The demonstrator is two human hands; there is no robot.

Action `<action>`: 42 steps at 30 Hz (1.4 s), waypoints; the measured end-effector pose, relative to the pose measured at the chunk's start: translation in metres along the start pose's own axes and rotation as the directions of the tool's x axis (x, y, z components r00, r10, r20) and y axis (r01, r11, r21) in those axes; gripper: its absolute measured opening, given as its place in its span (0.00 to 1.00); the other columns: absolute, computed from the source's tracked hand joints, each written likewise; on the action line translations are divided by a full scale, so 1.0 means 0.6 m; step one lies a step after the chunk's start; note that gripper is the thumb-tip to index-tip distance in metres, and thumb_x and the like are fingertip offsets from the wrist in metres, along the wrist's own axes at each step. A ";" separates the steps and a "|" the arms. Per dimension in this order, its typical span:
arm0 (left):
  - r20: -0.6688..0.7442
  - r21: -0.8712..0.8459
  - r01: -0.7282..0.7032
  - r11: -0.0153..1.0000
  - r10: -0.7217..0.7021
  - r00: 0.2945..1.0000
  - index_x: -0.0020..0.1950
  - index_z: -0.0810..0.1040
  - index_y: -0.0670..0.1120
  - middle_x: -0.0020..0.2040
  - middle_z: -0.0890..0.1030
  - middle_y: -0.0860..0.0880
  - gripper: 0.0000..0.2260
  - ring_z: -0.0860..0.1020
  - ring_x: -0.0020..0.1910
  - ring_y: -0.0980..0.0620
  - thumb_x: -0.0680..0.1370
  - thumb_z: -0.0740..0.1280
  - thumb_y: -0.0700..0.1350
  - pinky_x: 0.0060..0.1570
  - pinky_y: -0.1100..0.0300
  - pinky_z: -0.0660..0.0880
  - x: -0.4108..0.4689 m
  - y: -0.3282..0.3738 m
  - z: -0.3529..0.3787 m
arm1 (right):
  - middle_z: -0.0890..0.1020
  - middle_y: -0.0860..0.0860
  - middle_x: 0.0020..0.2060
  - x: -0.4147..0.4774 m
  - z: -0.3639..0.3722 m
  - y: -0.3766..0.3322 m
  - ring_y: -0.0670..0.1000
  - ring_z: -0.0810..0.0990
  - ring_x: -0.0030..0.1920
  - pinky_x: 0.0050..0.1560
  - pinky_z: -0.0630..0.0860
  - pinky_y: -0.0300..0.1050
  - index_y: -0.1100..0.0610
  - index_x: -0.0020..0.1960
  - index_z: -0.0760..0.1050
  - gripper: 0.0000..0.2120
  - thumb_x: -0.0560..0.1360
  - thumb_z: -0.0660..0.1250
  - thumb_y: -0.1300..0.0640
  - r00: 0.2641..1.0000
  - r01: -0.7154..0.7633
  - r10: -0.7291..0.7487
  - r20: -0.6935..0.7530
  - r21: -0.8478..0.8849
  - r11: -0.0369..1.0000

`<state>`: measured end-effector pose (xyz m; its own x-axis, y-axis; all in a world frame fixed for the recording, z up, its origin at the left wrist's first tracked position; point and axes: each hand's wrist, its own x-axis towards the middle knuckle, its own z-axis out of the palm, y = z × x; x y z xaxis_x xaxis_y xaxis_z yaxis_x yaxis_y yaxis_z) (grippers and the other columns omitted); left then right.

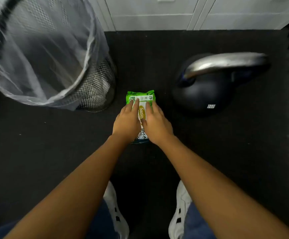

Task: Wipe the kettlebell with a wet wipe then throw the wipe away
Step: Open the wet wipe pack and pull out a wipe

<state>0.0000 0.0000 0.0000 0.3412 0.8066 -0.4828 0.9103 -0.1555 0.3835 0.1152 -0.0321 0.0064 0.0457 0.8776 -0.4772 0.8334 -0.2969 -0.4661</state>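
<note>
Head view: a green wipes pack (pixel 141 107) lies flat on the black mat (pixel 157 57), between a bin (pixel 95 87) on the left and the kettlebell (pixel 209 87) on the right; both hands rest on top of the pack, side by side and touching at the thumbs. The left hand (pixel 127 122) has its fingers stretched forward and flat over the pack's left half, gripping nothing; the right hand (pixel 155 125) lies the same way over the right half, fingers extended and slightly curved down, also not closed round anything. Between the hands a gold oval label reads "Sanic", the rest hidden; near the far end stands "80"; at the near end, partly covered, "BAMBOO" can be made out. The kettlebell stands upright, well apart from the pack, dark-bodied with a shiny metal handle; small white marking on its body looks like "12KG" but is blurred. The bin is black mesh with a clear liner (pixel 36 49); no loose wipe is in sight. White shoes (pixel 180 209) show at the bottom.
</note>
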 end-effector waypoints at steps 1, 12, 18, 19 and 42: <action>-0.010 -0.020 0.004 1.000 -0.005 1.000 0.78 0.50 0.47 0.78 0.55 0.44 0.29 0.55 0.76 0.45 0.79 0.59 0.41 0.71 0.48 0.60 0.006 -0.005 0.013 | 0.51 0.58 0.77 0.007 0.019 0.000 0.56 0.52 0.76 0.70 0.65 0.53 0.58 0.77 0.48 0.31 0.80 0.59 0.54 1.000 0.003 -0.003 0.014 -0.018 1.000; -0.228 -0.319 0.072 0.945 -0.150 0.962 0.77 0.55 0.49 0.78 0.56 0.47 0.24 0.60 0.74 0.47 0.81 0.56 0.42 0.67 0.53 0.64 0.020 -0.059 0.081 | 0.48 0.60 0.77 0.048 0.099 -0.015 0.56 0.48 0.77 0.71 0.63 0.50 0.63 0.77 0.46 0.35 0.80 0.59 0.48 0.986 -0.087 0.083 -0.143 -0.021 0.996; -0.191 -0.448 0.002 0.894 -0.098 0.977 0.77 0.55 0.54 0.73 0.68 0.49 0.25 0.68 0.69 0.50 0.81 0.58 0.46 0.62 0.58 0.65 0.023 -0.068 0.080 | 0.56 0.62 0.76 0.045 0.088 -0.031 0.57 0.57 0.76 0.65 0.69 0.51 0.63 0.76 0.54 0.30 0.79 0.57 0.50 0.979 -0.135 0.137 -0.150 0.022 0.991; -0.197 -0.461 0.000 0.887 -0.102 0.975 0.77 0.56 0.53 0.71 0.69 0.49 0.25 0.70 0.68 0.50 0.81 0.59 0.46 0.61 0.58 0.66 0.026 -0.066 0.081 | 0.57 0.62 0.75 0.043 0.087 -0.033 0.58 0.59 0.75 0.64 0.70 0.52 0.63 0.76 0.54 0.29 0.79 0.56 0.51 0.977 -0.128 0.132 -0.170 0.032 0.991; -0.181 -0.805 0.111 0.584 -0.419 0.890 0.68 0.73 0.53 0.43 0.82 0.53 0.22 0.78 0.41 0.54 0.74 0.71 0.46 0.47 0.52 0.81 0.033 -0.047 0.100 | 0.79 0.59 0.54 0.036 0.094 0.059 0.59 0.78 0.52 0.45 0.80 0.52 0.64 0.58 0.77 0.16 0.70 0.67 0.68 0.904 0.215 -0.189 -0.384 0.024 0.976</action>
<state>-0.0048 -0.0139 -0.0672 -0.1199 0.8862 -0.4475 0.3805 0.4574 0.8037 0.1144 -0.0452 -0.0624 0.0953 0.9938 -0.0565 0.8106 -0.1104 -0.5752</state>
